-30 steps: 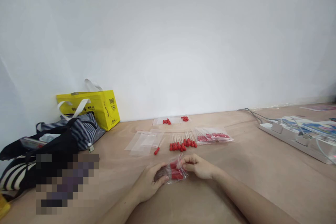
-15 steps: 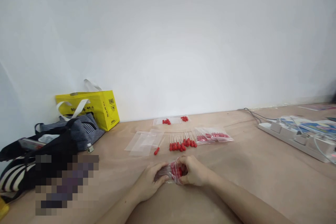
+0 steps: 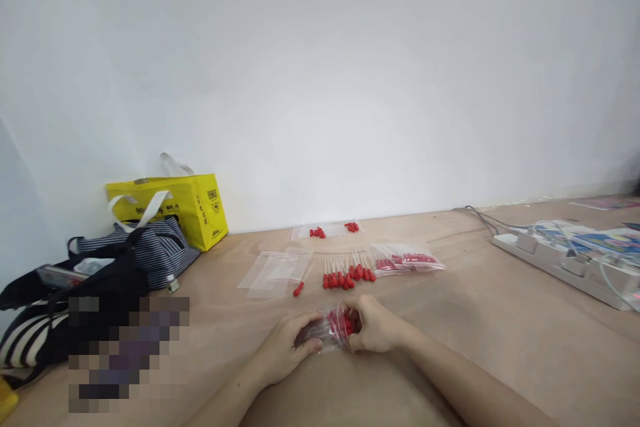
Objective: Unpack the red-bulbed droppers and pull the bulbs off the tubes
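Observation:
Low in the middle, my left hand (image 3: pixel 290 345) is closed around a clear zip bag (image 3: pixel 327 343) lying sideways. Inside it show pale stems and red bulbs like those of droppers. My right hand (image 3: pixel 373 325) has its fingers bent around the red bulbs at the bag's right-hand mouth; its fingertips are partly hidden by film. Just beyond the hands lies a group of loose droppers (image 3: pixel 345 275) with red bulbs toward me. One single dropper (image 3: pixel 299 289) rests to their left, beside flat, thin clear bags (image 3: pixel 273 273). Filled bags (image 3: pixel 407 259) lie on the right.
More droppers lie on a clear bag (image 3: pixel 333 230) by the wall. A yellow bag (image 3: pixel 195 203), a striped bag (image 3: pixel 170 247) and a black bag (image 3: pixel 100 300) stand at left. At right sits a white power strip (image 3: pixel 560 267) with cables and printed booklets (image 3: pixel 610 240).
The bag's mouth has shifted slightly right over the red bulbs along with my right fingers. My left hand has stayed nearly in place.

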Action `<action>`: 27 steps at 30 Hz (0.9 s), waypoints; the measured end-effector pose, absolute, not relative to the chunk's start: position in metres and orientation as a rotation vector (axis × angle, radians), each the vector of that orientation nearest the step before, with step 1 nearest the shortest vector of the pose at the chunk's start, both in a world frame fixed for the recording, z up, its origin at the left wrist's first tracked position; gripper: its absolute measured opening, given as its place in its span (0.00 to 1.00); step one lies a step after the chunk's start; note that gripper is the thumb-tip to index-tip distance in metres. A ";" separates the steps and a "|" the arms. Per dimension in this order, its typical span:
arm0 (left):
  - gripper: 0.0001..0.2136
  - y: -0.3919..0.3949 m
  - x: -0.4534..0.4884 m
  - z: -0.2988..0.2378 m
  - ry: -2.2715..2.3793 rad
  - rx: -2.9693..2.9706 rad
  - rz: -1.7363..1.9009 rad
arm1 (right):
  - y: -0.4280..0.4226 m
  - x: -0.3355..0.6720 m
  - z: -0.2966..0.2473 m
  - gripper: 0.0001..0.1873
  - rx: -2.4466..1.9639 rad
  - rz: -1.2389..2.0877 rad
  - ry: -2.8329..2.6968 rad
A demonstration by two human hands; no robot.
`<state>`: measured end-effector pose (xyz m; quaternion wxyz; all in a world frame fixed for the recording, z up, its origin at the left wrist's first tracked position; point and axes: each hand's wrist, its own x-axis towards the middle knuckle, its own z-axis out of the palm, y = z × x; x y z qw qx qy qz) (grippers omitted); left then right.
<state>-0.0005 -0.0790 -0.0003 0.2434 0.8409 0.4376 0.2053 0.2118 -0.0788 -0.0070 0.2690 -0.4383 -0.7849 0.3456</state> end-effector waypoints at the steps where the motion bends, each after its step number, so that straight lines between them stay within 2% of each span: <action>1: 0.19 -0.079 -0.001 -0.001 1.187 2.298 0.562 | -0.077 0.213 -0.009 0.12 -1.179 1.016 -2.064; 7: 0.18 -0.079 -0.001 0.001 1.129 2.300 0.561 | -0.072 0.218 -0.015 0.14 -1.053 1.110 -1.949; 15: 0.16 -0.084 0.002 0.008 1.176 2.292 0.559 | -0.064 0.220 -0.021 0.15 -0.782 1.514 -1.505; 22: 0.19 -0.083 0.000 0.006 1.205 2.273 0.547 | -0.065 0.235 -0.014 0.16 -0.911 1.483 -1.489; 27: 0.19 -0.084 -0.002 0.004 1.199 2.270 0.541 | -0.060 0.257 -0.001 0.14 -1.015 1.342 -1.492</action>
